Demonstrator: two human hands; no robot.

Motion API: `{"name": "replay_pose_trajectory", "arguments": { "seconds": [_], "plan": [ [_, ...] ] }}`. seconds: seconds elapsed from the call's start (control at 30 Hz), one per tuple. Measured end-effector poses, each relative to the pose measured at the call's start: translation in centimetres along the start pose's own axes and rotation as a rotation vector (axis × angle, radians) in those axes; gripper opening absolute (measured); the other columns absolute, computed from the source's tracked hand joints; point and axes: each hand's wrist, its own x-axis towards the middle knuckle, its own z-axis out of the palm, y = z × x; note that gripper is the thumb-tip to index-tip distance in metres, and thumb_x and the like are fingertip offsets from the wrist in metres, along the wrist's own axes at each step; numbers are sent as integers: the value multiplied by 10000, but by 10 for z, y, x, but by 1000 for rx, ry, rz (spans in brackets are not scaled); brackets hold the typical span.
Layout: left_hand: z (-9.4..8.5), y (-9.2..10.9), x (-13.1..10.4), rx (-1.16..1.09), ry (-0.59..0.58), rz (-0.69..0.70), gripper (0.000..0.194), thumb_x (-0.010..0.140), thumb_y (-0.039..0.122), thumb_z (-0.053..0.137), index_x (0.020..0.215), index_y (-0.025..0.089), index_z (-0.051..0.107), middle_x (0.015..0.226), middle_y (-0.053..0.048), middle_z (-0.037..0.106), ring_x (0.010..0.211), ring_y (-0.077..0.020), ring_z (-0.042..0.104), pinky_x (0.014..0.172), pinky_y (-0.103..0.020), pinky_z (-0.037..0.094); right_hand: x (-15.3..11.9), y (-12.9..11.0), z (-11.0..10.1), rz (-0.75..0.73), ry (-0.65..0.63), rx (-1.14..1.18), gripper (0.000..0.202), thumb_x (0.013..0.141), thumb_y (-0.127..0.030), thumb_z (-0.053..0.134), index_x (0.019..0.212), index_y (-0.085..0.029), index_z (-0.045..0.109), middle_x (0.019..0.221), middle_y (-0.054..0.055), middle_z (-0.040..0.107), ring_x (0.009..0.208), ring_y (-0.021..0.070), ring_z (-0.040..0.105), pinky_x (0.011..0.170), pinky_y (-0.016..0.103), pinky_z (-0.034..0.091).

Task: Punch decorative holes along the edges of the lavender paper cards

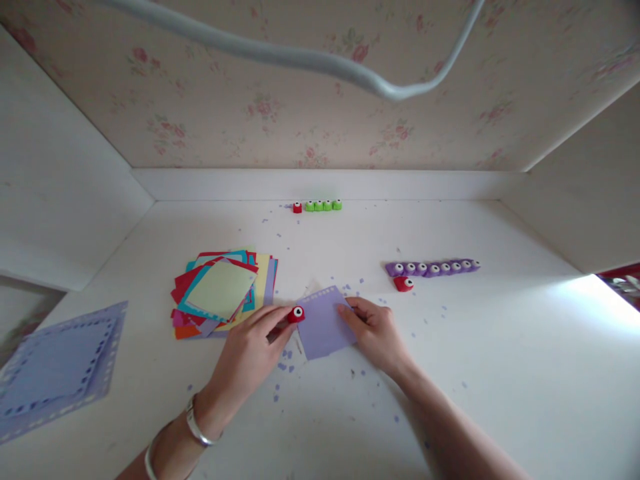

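Punch (298, 317), red, pinched in left hand (254, 341) at left edge of purple sheet (326, 328), center; right hand (379, 333) pinches sheet's right edge between thumb and fingers. Purple scraps (287, 355) scattered around. Colored paper stack (220, 290) left, hole-edged sheets (56, 367) near left, purple punches (429, 271) right, green punches (323, 207) far.

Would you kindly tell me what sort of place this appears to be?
Probably a home craft desk: floral wallpaper rises behind it, coloured papers lie stacked on it, and the left hand holds what looks like a red punch.
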Motion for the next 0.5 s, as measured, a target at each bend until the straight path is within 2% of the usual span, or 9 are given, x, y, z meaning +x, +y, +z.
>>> {"name": "replay_pose_trajectory", "arguments": {
  "seconds": [0.13, 0.27, 0.5],
  "plan": [
    [-3, 4, 3, -43, -28, -46, 195, 892, 316, 578, 1053, 251, 667, 1049, -37, 679, 899, -172, 656, 785, -270, 554, 0, -1, 0, -9, 6, -16, 326, 899, -432, 482, 913, -181, 691, 649, 19, 636, 545, 129, 525, 478, 229, 366],
    [-1, 8, 8, -104, -11, -141, 202, 901, 345, 549, 1007, 242, 687, 1027, -43, 689, 887, -176, 659, 687, -232, 559, 0, -2, 0, -24, 18, -55, 324, 897, -429, 484, 884, -180, 690, 614, 3, 601, 527, 117, 480, 464, 224, 327],
    [12, 6, 15, -281, -70, -296, 218, 893, 359, 537, 942, 216, 695, 962, -36, 701, 620, -126, 652, 564, -222, 556, 1, -2, -1, -36, 15, -75, 303, 907, -403, 476, 872, -183, 681, 614, -6, 588, 526, 109, 457, 473, 225, 305]
  ]
}}
